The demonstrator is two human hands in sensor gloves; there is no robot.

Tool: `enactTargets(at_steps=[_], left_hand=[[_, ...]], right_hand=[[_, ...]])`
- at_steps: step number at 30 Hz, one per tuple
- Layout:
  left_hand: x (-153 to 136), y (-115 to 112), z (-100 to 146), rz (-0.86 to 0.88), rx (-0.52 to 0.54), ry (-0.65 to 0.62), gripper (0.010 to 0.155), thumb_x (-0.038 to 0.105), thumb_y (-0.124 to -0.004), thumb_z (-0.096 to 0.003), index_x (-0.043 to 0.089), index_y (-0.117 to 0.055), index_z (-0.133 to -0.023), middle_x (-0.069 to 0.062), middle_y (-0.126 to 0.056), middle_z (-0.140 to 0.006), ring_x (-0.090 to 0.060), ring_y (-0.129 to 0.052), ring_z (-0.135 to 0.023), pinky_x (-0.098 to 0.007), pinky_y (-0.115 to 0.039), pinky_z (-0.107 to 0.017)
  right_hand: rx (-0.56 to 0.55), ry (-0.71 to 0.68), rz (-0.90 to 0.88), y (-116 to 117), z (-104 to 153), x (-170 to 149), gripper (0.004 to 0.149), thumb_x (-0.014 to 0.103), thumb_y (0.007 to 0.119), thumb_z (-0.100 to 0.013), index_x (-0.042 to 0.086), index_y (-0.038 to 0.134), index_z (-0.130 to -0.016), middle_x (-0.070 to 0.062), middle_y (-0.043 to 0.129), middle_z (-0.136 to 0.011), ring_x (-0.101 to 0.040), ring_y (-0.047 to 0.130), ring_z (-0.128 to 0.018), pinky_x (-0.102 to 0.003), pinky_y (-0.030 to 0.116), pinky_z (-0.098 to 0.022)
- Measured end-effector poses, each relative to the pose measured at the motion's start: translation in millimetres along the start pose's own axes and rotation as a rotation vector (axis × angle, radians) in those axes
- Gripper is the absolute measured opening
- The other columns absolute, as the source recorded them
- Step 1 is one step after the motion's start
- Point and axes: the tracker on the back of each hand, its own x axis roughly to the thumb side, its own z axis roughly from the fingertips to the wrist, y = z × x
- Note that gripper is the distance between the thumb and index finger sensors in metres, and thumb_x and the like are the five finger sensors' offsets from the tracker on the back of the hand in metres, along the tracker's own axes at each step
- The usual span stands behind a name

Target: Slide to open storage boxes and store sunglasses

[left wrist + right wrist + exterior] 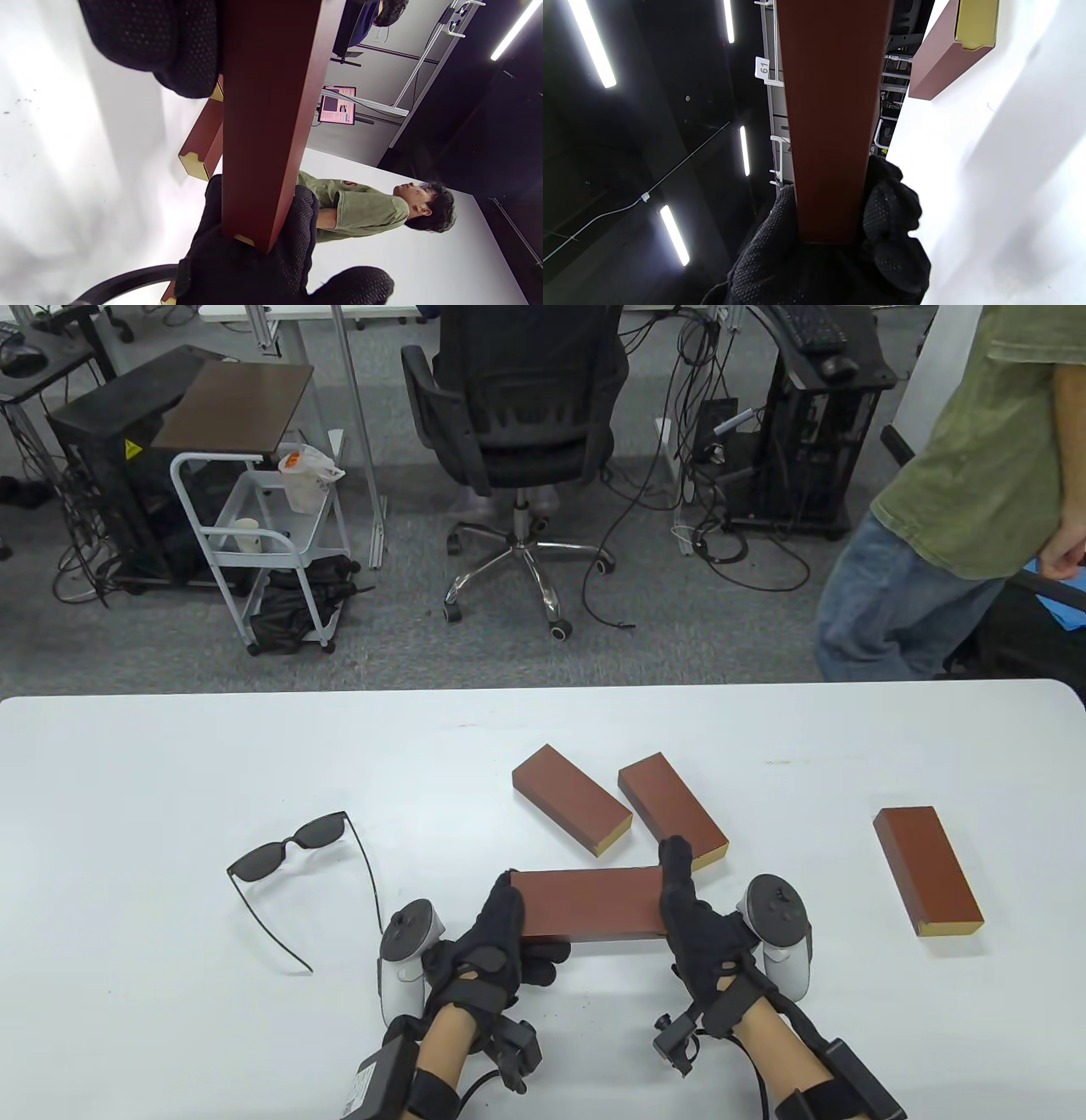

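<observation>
Table view: both hands (594,933) around storage box (590,902).

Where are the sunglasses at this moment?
In the table view the sunglasses lie unfolded on the white table, left of the left hand and apart from the box held between both hands.

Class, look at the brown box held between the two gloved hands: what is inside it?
Nothing inside shows. The held box is shut, its ends covered by the left hand and right hand. The sunglasses lie outside it, on the table.
</observation>
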Motion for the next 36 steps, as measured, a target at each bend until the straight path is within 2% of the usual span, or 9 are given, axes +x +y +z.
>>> enactTargets(at_steps=[5, 8, 12, 17, 20, 23, 27, 32, 36], left_hand=[[1, 7, 0, -0.056, 0.042, -0.007, 0.074, 0.056, -0.049, -0.0522, 0.025, -0.023, -0.114, -0.014, -0.068, -0.098, -0.032, -0.085, -0.073, -0.05, -0.075, -0.052], [2, 12, 0, -0.078, 0.077, -0.014, 0.074, 0.059, -0.053, -0.0525, 0.027, -0.029, -0.114, -0.013, -0.072, -0.096, -0.03, -0.088, -0.07, -0.048, -0.077, -0.05], [0, 19, 1, -0.056, 0.101, -0.01, 0.074, 0.061, -0.058, -0.0522, 0.027, -0.036, -0.114, -0.012, -0.076, -0.092, -0.03, -0.09, -0.065, -0.048, -0.078, -0.046], [1, 31, 3, -0.109, 0.174, -0.01, 0.074, 0.063, -0.062, -0.0507, 0.028, -0.044, -0.113, -0.012, -0.08, -0.089, -0.03, -0.092, -0.061, -0.047, -0.078, -0.044], [0, 37, 4, -0.128, 0.212, 0.005, 0.073, 0.062, -0.063, -0.0502, 0.028, -0.046, -0.113, -0.013, -0.081, -0.088, -0.031, -0.091, -0.061, -0.048, -0.078, -0.044], [4, 44, 6, -0.217, 0.249, 0.006, 0.072, 0.061, -0.063, -0.0499, 0.027, -0.05, -0.112, -0.012, -0.083, -0.087, -0.03, -0.093, -0.06, -0.048, -0.079, -0.043], [14, 49, 13, -0.387, 0.411, -0.007, 0.067, 0.057, -0.066, -0.0494, 0.026, -0.059, -0.109, -0.011, -0.081, -0.092, -0.031, -0.093, -0.066, -0.05, -0.078, -0.046], [24, 54, 19, -0.529, 0.514, -0.041, 0.062, 0.052, -0.069, -0.0492, 0.026, -0.067, -0.106, -0.013, -0.079, -0.1, -0.036, -0.091, -0.078, -0.054, -0.077, -0.051], [32, 51, 21, -0.687, 0.542, -0.073, 0.062, 0.053, -0.07, -0.0486, 0.026, -0.068, -0.105, -0.012, -0.078, -0.102, -0.037, -0.088, -0.082, -0.055, -0.076, -0.054]], right_hand=[[-0.087, -0.057, 0.106, -7, 1, 8, 0.086, 0.07, 0.071, -0.034, 0.029, 0.033, -0.099, -0.011, 0.019, -0.109, -0.041, 0.021, -0.097, -0.057, 0.037, -0.071], [-0.009, -0.071, 0.289, -7, 1, 13, 0.079, 0.065, 0.079, -0.032, 0.027, 0.052, -0.096, -0.013, 0.034, -0.109, -0.043, 0.033, -0.098, -0.057, 0.044, -0.071], [0.075, -0.129, 0.519, 6, 1, 20, 0.08, 0.059, 0.091, -0.026, 0.025, 0.061, -0.093, -0.014, 0.042, -0.108, -0.046, 0.045, -0.096, -0.057, 0.05, -0.07], [0.051, -0.221, 0.952, 30, 1, 30, 0.079, 0.052, 0.094, -0.025, 0.028, 0.06, -0.092, -0.013, 0.06, -0.101, -0.043, 0.065, -0.089, -0.054, 0.063, -0.065], [0.049, -0.22, 1.103, 44, -3, 31, 0.078, 0.055, 0.093, -0.025, 0.028, 0.061, -0.091, -0.016, 0.068, -0.097, -0.042, 0.075, -0.081, -0.052, 0.07, -0.061], [0.064, -0.218, 1.15, 52, -9, 31, 0.08, 0.057, 0.092, -0.025, 0.027, 0.06, -0.092, -0.017, 0.07, -0.095, -0.04, 0.08, -0.078, -0.05, 0.073, -0.058], [0.051, -0.222, 1.169, 60, -16, 31, 0.079, 0.055, 0.092, -0.026, 0.027, 0.06, -0.092, -0.018, 0.069, -0.094, -0.041, 0.08, -0.077, -0.051, 0.074, -0.058], [0.001, -0.092, 1.204, 58, -33, 26, 0.075, 0.052, 0.09, -0.029, 0.029, 0.058, -0.093, -0.021, 0.065, -0.096, -0.044, 0.078, -0.078, -0.053, 0.072, -0.058], [-0.001, 0.02, 1.318, 58, -50, 17, 0.074, 0.052, 0.088, -0.03, 0.032, 0.057, -0.093, -0.022, 0.064, -0.096, -0.045, 0.077, -0.079, -0.054, 0.072, -0.059]])
